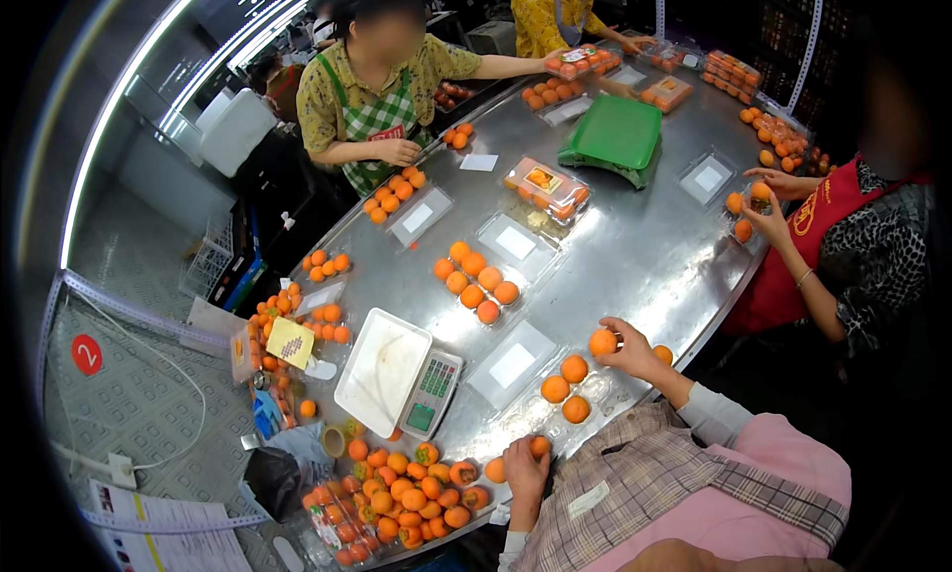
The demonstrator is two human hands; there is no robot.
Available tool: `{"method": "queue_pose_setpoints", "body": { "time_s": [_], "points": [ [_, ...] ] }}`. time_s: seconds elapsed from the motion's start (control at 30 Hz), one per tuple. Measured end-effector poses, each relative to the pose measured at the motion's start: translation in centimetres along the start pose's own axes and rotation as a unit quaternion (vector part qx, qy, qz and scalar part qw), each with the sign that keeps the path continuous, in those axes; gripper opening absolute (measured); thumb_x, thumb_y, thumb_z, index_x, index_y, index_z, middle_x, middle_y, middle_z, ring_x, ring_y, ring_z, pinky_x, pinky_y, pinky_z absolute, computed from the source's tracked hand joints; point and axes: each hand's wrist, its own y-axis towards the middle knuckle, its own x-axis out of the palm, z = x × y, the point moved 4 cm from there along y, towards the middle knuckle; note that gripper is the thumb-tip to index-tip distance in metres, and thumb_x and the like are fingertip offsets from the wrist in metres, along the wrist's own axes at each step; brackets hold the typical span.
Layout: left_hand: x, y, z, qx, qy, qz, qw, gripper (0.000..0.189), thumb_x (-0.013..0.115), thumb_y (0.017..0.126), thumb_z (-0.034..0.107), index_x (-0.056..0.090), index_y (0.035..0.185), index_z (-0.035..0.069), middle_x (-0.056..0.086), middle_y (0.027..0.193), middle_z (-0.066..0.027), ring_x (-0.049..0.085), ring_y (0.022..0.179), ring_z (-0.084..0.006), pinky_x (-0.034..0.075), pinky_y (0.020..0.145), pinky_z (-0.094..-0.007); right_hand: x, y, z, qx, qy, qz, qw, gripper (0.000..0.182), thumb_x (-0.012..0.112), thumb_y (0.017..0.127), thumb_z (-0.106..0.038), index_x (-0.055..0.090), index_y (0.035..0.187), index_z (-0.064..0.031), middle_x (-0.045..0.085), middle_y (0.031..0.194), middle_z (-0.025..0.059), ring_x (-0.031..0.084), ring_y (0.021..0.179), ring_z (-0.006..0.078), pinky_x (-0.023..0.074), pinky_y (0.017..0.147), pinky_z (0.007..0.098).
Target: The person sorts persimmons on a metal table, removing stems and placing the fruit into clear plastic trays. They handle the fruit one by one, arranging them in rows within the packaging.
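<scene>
My right hand (pixel 628 353) grips an orange persimmon (pixel 602 341) above the steel table. In front of my plaid apron lies a clear plastic fruit tray (pixel 593 388) with several empty hollows. Three persimmons (pixel 555 388) sit in it. Around another persimmon (pixel 541 446) curl the fingers of my left hand (pixel 526 471), beside the tray's near end. A loose persimmon (pixel 495 469) lies against that hand's outer side. Left of it spreads a large heap of persimmons (pixel 413 498), some with green calyxes showing. One more persimmon (pixel 662 354) is partly hidden behind my right wrist.
A white digital scale (pixel 383 371) stands on the steel table (pixel 595 274). Beyond are a filled tray (pixel 476 282), flat lids with white pads (pixel 513 364), a closed fruit box (pixel 547 189) and a green scale (pixel 617 133). Co-workers (pixel 372 89) handle fruit around the table.
</scene>
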Motion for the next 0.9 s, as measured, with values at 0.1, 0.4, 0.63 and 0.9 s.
{"method": "queue_pose_setpoints", "body": {
  "time_s": [0.1, 0.4, 0.63, 0.9],
  "points": [
    [-0.3, 0.1, 0.5, -0.002, -0.009, 0.013, 1.0, 0.043, 0.081, 0.078, 0.019, 0.07, 0.117, 0.006, 0.067, 0.107, -0.0172, 0.062, 0.104, -0.039, 0.05, 0.093, -0.0477, -0.1, -0.1, -1.6, -0.019, -0.028, -0.024, 0.999, 0.072, 0.09, 0.074, -0.024, 0.062, 0.137, -0.0053, 0.068, 0.128, 0.0116, 0.069, 0.109, 0.0228, 0.0567, 0.094, 0.0353],
    [-0.3, -0.1, -0.1, -0.011, -0.027, 0.036, 0.999, 0.038, 0.081, 0.078, 0.022, 0.071, 0.11, 0.006, 0.066, 0.106, -0.0173, 0.063, 0.101, -0.0391, 0.052, 0.09, -0.0478, 2.1, 0.2, -4.3, 0.006, 0.041, -0.09, 0.995, 0.068, 0.091, 0.076, -0.024, 0.063, 0.135, -0.0035, 0.071, 0.122, 0.0108, 0.069, 0.109, 0.0212, 0.0562, 0.097, 0.0344],
    [0.1, 0.1, 0.1, 0.004, -0.079, 0.038, 0.996, 0.036, 0.079, 0.08, 0.018, 0.069, 0.112, 0.005, 0.067, 0.102, -0.0206, 0.063, 0.098, -0.0424, 0.05, 0.087, -0.0504, 3.1, -0.3, -5.0, 0.128, 0.411, -0.202, 0.88, 0.057, 0.078, 0.094, -0.03, 0.058, 0.14, -0.002, 0.067, 0.13, 0.0109, 0.067, 0.116, 0.0236, 0.0572, 0.099, 0.0363],
    [0.2, -0.6, -0.4, -0.083, -0.13, 0.024, 0.988, 0.044, 0.083, 0.082, 0.025, 0.069, 0.117, 0.002, 0.071, 0.107, -0.0202, 0.067, 0.102, -0.0414, 0.052, 0.091, -0.0481, 3.9, -0.8, -6.9, 0.28, 0.697, -0.257, 0.608, 0.071, 0.063, 0.096, -0.063, 0.061, 0.136, -0.0053, 0.068, 0.116, 0.0066, 0.063, 0.094, 0.0178, 0.05, 0.087, 0.0354]
  ]
}}
